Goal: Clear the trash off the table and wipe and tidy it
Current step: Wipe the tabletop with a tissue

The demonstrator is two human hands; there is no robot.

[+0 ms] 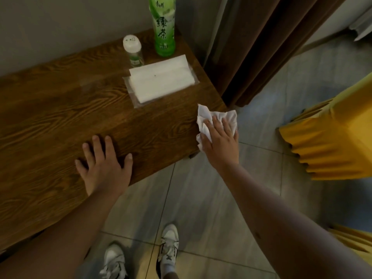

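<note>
The table (60, 109) is dark grained wood with a soft sheen, the crumpled tissue (207, 119) at its right edge is matt white paper, and the green bottle (163, 31) at top is glossy plastic.

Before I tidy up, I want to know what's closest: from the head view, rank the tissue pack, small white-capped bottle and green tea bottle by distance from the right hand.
1. Tissue pack, just beyond the right hand, to its left.
2. Small white-capped bottle, behind the pack.
3. Green tea bottle, at the back corner.

Brown curtain (251, 47) hangs beside grey wall (60, 23) over tiled floor (201, 198)
</note>
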